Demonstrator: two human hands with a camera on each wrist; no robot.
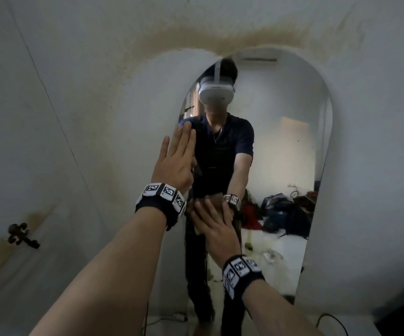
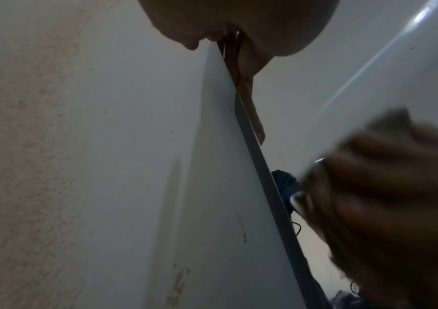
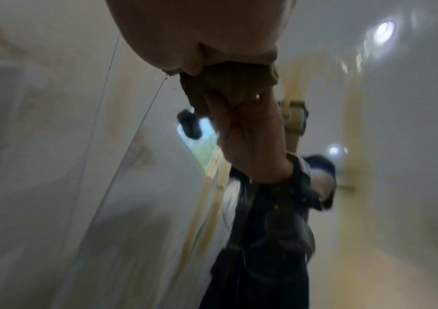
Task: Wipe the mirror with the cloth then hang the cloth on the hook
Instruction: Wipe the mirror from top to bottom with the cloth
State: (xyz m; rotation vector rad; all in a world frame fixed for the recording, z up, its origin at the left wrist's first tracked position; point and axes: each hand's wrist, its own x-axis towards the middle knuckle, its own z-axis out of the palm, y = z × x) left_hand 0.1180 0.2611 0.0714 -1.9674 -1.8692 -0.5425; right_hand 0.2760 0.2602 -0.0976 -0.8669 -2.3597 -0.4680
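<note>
right hand (image 1: 211, 221), fingers straight, presses the brown cloth (image 1: 214, 198) flat on the arched mirror (image 1: 280, 146); left hand (image 1: 175, 157), also flat, braces the mirror's 9 o'clock edge; hook (image 1: 23, 235) at 8 o'clock.

The right hand (image 1: 214, 226) covers most of the cloth (image 1: 216, 198); both wrist views are motion-blurred.

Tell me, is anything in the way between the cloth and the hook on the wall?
Nothing visible stands between them. The right hand presses the cloth on the mirror. The hook is lower left, across bare wall. The left hand and its forearm are nearest that path.
</note>
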